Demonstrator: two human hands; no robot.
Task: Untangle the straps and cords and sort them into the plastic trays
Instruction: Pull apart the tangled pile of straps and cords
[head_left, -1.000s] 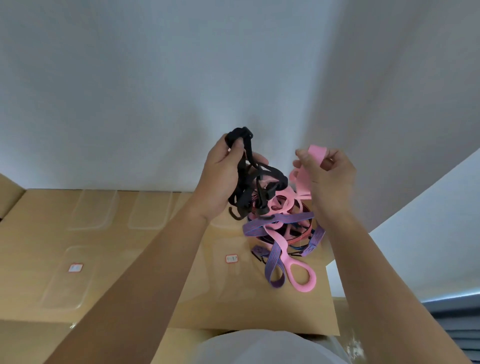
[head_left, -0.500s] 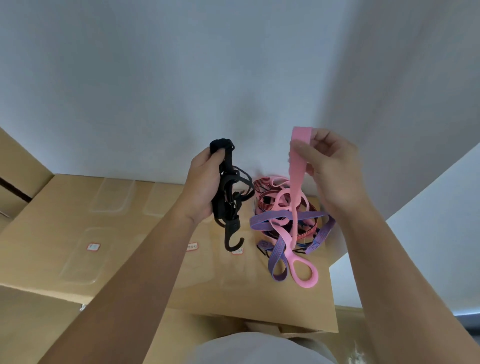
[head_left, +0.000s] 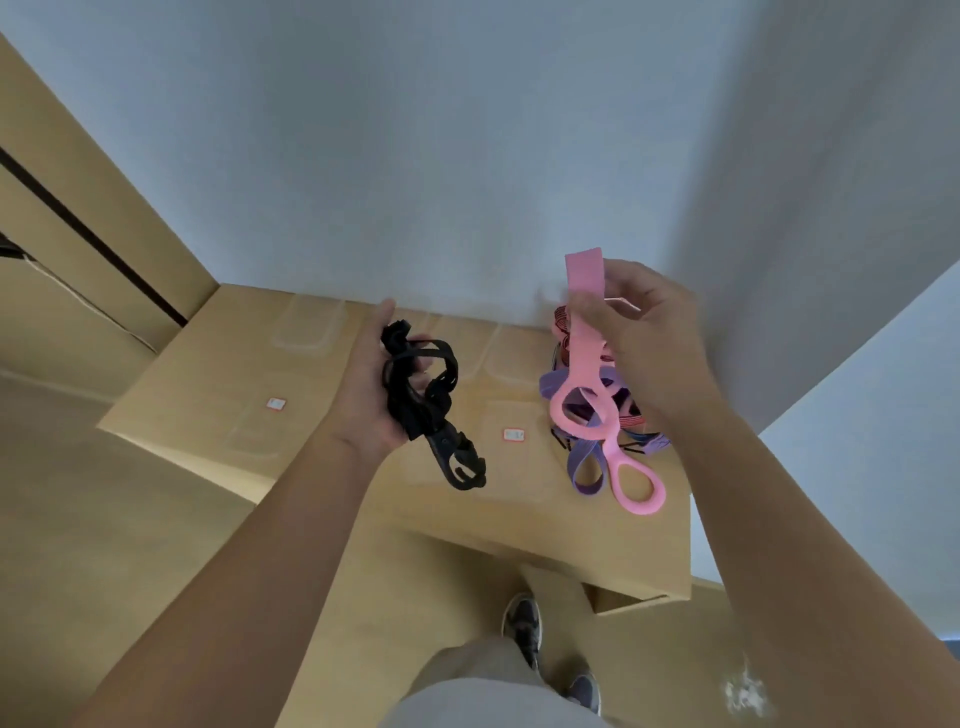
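My left hand (head_left: 371, 395) grips a bunched black cord (head_left: 421, 387) with a black hook (head_left: 460, 462) dangling below it, held above the cardboard box top (head_left: 208, 384). My right hand (head_left: 639, 332) pinches the upper end of a pink looped strap (head_left: 584, 374), which hangs down to a loop at the box's near right. Behind the pink strap sits a tangle with a purple strap (head_left: 584, 462) and a red striped cord (head_left: 563, 332). Clear plastic trays (head_left: 309, 327) lie on the box, faint against the cardboard.
The box top stands against a white wall (head_left: 467, 156). More cardboard boxes (head_left: 78, 249) rise at the left. Small red-and-white labels (head_left: 276, 404) mark two trays. My feet (head_left: 524, 623) stand on the tan floor below the box's near edge.
My left hand has pulled the black cord left and down, clear of the tangle. The pink strap stays pinched in my right hand. The view has tilted downward.
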